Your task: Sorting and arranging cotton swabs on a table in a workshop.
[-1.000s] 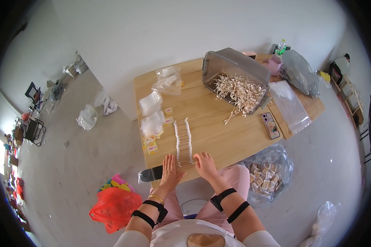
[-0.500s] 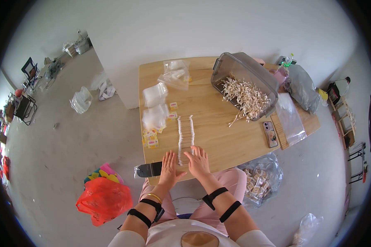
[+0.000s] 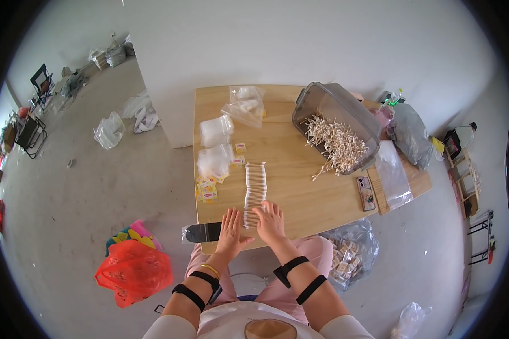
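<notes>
A long column of cotton swabs (image 3: 255, 183) lies side by side on the wooden table (image 3: 305, 209). My left hand (image 3: 230, 233) rests flat at the left of the column's near end, fingers stretched out. On the other side, my right hand (image 3: 270, 224) has its fingers spread, and its thumb and index finger touch or hover over the nearest swabs; I cannot tell which. Neither hand holds anything. Beside my left hand lies a dark flat strip with a rounded end (image 3: 201, 232), partly in clear plastic. Further off, a tipped grey bin (image 3: 361, 113) spills loose cotton swabs (image 3: 336, 141).
Along the table's left side are clear plastic bags (image 3: 214, 160) and small yellow cards (image 3: 207, 192). A phone (image 3: 366, 193) lies near the right edge. On the floor sit a red plastic bag (image 3: 134, 274) and a clear bag of small packs (image 3: 350, 254).
The whole view has shifted slightly. Both hands stay at the near end of the swab column, with little visible movement.
</notes>
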The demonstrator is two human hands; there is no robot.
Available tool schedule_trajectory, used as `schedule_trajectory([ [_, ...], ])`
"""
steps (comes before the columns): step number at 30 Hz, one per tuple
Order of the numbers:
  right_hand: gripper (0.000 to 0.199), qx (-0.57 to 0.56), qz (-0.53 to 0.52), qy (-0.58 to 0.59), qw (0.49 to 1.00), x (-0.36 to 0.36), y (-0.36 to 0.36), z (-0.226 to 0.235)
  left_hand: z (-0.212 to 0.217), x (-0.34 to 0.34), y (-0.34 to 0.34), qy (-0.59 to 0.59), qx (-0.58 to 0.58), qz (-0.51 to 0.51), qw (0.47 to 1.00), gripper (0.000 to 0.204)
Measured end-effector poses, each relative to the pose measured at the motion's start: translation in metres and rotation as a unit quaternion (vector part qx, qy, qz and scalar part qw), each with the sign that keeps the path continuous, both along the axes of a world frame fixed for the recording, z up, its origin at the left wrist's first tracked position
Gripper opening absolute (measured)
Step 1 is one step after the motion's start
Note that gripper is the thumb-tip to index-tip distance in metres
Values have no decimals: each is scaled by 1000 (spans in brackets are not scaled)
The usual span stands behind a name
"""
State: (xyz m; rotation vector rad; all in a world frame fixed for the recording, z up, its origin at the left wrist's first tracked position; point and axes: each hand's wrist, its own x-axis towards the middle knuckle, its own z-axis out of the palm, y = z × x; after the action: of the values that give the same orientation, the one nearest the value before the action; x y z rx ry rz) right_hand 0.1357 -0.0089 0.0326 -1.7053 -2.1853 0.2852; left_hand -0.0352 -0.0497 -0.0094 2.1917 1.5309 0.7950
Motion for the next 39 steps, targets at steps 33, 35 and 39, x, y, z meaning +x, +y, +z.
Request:
schedule_trajectory([
  [33,7,61,66,15,996,3,43,1,7,-1,-1,-1,-20,-10,1000,103],
  [35,8,67,55,23,996,5,42,-2,6,-1,-2,-3,-15,-11,1000,103],
  [39,9,66,55,30,996,9,39,-4,6,-1,-2,1,-10,-9,1000,103],
])
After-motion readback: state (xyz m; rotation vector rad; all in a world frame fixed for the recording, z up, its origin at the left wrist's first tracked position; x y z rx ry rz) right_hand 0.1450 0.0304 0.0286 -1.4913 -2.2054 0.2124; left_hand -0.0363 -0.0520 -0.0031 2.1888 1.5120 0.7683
